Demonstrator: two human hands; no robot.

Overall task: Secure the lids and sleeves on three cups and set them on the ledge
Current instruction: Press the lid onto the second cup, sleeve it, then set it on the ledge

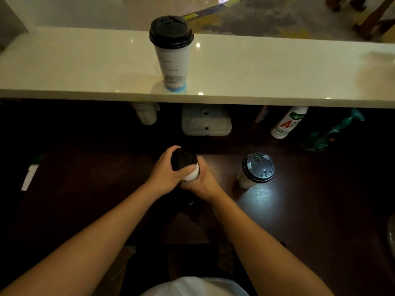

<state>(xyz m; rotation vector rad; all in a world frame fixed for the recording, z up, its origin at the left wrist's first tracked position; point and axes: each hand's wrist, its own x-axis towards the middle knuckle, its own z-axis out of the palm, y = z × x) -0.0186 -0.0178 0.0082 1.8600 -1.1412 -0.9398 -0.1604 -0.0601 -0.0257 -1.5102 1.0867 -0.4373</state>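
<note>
A tall white paper cup with a black lid stands upright on the pale stone ledge. Down on the dark wooden counter, both my hands grip a second white cup with a black lid. My left hand wraps over the lid and upper wall from the left. My right hand holds the cup's body from the right and below. A third white cup with a black lid stands alone on the counter to the right, lit by a bright patch. No sleeve is discernible in the dim light.
Under the ledge at the back are a stack of white cups, a pale plastic tray, a white bottle with red and green print and a green spray bottle. A white card lies at the counter's left.
</note>
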